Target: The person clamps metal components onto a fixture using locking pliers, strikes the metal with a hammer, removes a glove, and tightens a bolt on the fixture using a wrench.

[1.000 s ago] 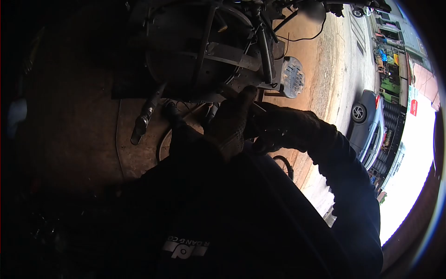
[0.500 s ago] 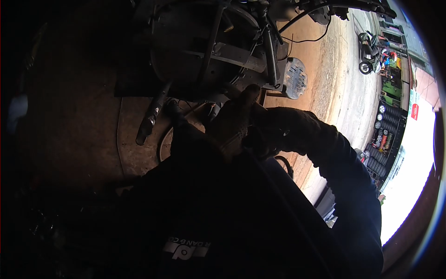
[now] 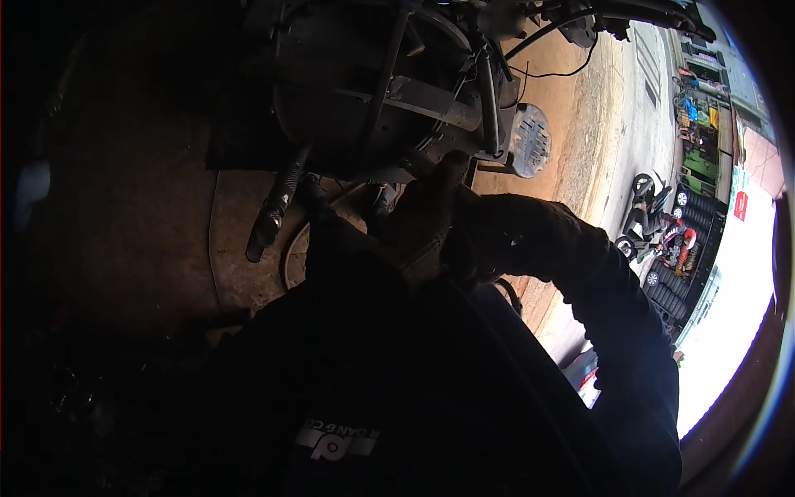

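Observation:
Both hands meet in deep shadow at the middle of the head view, in front of my dark clothing. My left hand (image 3: 421, 232) wears a light, dotted work glove, and one finger points up toward a dark metal frame (image 3: 422, 95). Its other fingers are lost in the dark. From the right, my right hand (image 3: 484, 240) reaches in at the end of a dark sleeve. Its fingers are curled beside the left glove; what they grip is hidden. A ribbed tube (image 3: 277, 207) with a worn end sticks out from the frame, left of the hands.
A slotted metal plate (image 3: 530, 141) juts from the frame's right side. A thin cable (image 3: 213, 240) lies on the brown floor. Beyond the road (image 3: 617, 149), a motorbike (image 3: 638, 217) and a person in a red helmet (image 3: 687, 238) are near stacked tyres (image 3: 702, 211).
Both hands stay together in nearly the same place. Across the road, the earlier motorbike has left its spot, and a motorbike and red-helmeted person appear lower down. My view has shifted slightly.

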Demonstrator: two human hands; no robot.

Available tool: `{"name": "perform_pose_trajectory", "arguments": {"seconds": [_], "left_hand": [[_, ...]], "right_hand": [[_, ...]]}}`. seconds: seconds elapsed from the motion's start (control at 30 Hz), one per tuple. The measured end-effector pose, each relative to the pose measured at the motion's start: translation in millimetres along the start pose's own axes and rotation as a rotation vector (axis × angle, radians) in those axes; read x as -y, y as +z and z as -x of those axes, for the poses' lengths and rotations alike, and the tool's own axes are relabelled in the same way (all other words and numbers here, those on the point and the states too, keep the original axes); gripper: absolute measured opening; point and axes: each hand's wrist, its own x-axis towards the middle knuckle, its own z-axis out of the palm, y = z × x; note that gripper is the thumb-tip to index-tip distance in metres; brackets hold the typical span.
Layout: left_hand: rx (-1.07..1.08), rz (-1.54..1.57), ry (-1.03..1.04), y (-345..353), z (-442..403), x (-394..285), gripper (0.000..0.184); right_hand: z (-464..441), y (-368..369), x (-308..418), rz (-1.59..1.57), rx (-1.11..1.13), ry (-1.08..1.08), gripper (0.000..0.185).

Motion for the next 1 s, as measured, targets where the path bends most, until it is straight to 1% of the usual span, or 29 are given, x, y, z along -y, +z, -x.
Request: {"name": "perform_pose_trajectory", "arguments": {"seconds": [0.3, 0.37, 0.47, 0.5, 0.57, 0.67, 0.7, 0.77, 0.83, 0.87, 0.93, 1.0], "left_hand": [[-0.006, -0.002, 0.026, -1, 1, -1, 0.042], [-0.006, -0.001, 0.027, 0, 2, 0, 0.041], [-0.005, -0.012, 0.035, -2, 3, -2, 0.041], [-0.004, -0.009, 0.034, -1, 2, -3, 0.041], [-0.004, -0.008, 0.034, -2, 2, -3, 0.041], [-0.002, -0.01, 0.039, -3, 2, -4, 0.04], [0.0, -0.008, 0.04, -3, 2, -5, 0.04], [0.001, 0.002, 0.038, -2, 3, -5, 0.04], [0.005, -0.006, 0.044, -2, 2, -5, 0.04], [0.003, -0.003, 0.042, -1, 3, -5, 0.04], [0.005, -0.002, 0.045, -1, 4, -7, 0.04], [0.006, 0.003, 0.045, -2, 4, -8, 0.039]], "right_hand": [[2, 5, 2, 0.074, -0.081, 0.019, 0.039], [4, 6, 11, 0.114, -0.109, 0.034, 0.046], [0, 8, 26, 0.156, -0.168, -0.063, 0.047], [-3, 5, 30, 0.142, -0.095, -0.11, 0.047], [-6, 1, 29, 0.129, -0.02, -0.157, 0.047], [-8, -1, 26, 0.06, -0.021, -0.12, 0.038], [-8, -1, 28, -0.237, 0.001, 0.055, 0.034], [-9, -1, 30, -0.532, 0.023, 0.233, 0.03], [-7, 0, 31, -0.735, 0.013, 0.278, 0.031], [-8, 1, 33, -0.732, 0.011, 0.28, 0.031], [-15, 7, 49, -0.655, -0.131, 0.503, 0.033], [-20, 6, 56, -0.604, -0.106, 0.529, 0.032]]}}
